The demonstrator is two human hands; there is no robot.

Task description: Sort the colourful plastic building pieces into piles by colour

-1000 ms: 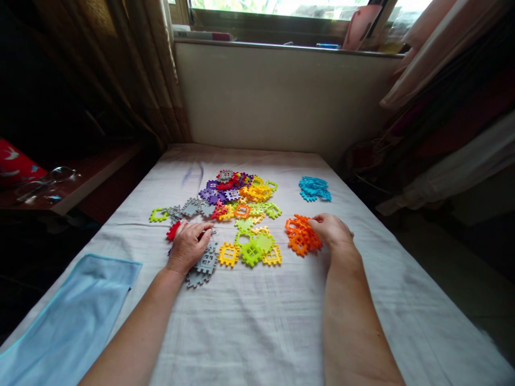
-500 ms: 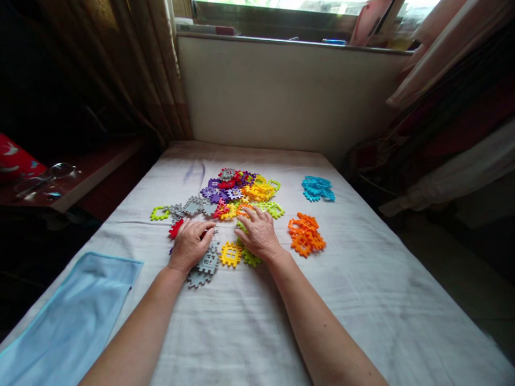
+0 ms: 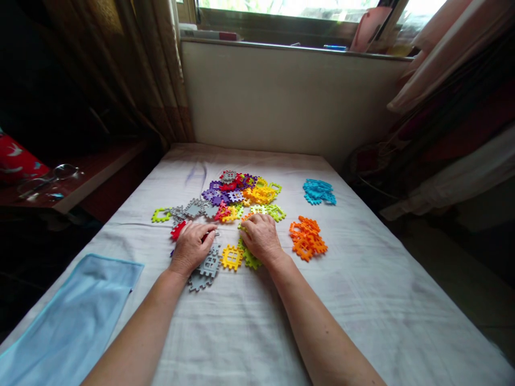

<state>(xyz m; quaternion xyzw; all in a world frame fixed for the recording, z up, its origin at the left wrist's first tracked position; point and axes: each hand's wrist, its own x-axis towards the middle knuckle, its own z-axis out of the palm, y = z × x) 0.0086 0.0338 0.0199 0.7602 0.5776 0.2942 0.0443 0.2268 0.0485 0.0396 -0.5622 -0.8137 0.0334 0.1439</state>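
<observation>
My left hand (image 3: 193,246) lies at the left of the loose pieces, fingers bent and thumb drawn close; what is under them is mostly hidden. A red toothed plastic piece (image 3: 178,230) pokes out beside it, and grey toothed pieces (image 3: 209,265) lie partly under its near side. My right hand (image 3: 261,236) curls its fingers down onto an orange toothed piece (image 3: 246,216), of which only an edge shows. Lime-green pieces (image 3: 251,260) lie partly below that hand. Between both hands is a yellow window-shaped piece (image 3: 232,258).
Beyond the hands spreads a mixed heap with purple pieces (image 3: 217,195) and yellow pieces (image 3: 261,192). To the right are an orange pile (image 3: 308,238) and a blue pile (image 3: 319,192). A light blue cloth (image 3: 80,311) lies at the left on the white sheet (image 3: 341,321).
My right hand's fingers, spread forward before, have curled inward at the orange piece. My left hand has stayed nearly in place. The view has tilted slightly.
</observation>
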